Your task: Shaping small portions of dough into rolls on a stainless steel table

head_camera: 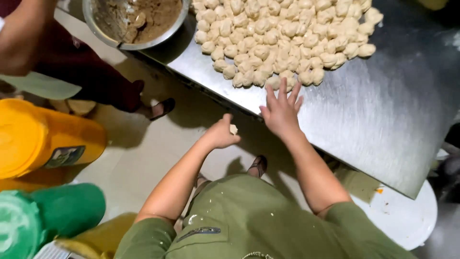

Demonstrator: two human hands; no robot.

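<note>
Steel counter [383, 120]: brushed metal, seen from the head view; it runs on a slant across the upper right, its near edge just in front of the person.
Dough pieces [282, 36]: a wide heap of pale, roundish lumps lies packed together on the far part of the counter, the nearest ones right at the right hand's fingertips.
Right hand [281, 111]: flat on the counter, palm down, fingers [283, 88] spread wide and holding nothing; the tips touch or nearly touch the front row of the heap, a pose that suits pressing or gathering lumps rather than pinching one.
Left hand [221, 133]: off the counter's edge, over the floor, fingers curled closed around one small pale dough lump [233, 129], which peeks out at the thumb side; held clear of the heap, likely so it stays apart from the rest.
Metal bowl [136, 21]: at the counter's top left corner, holding a brown crumbly filling, well apart from both hands.
Yellow container [43, 136]: stands on the floor at left, with a green one [52, 213] below it in the picture.
Other person: an arm [21, 36] and dark red clothing [91, 76] at upper left, a sandalled foot [160, 108] on the tiled floor [143, 153].
White round stool or lid [407, 216]: under the counter's right end; which it is cannot be told.
</note>
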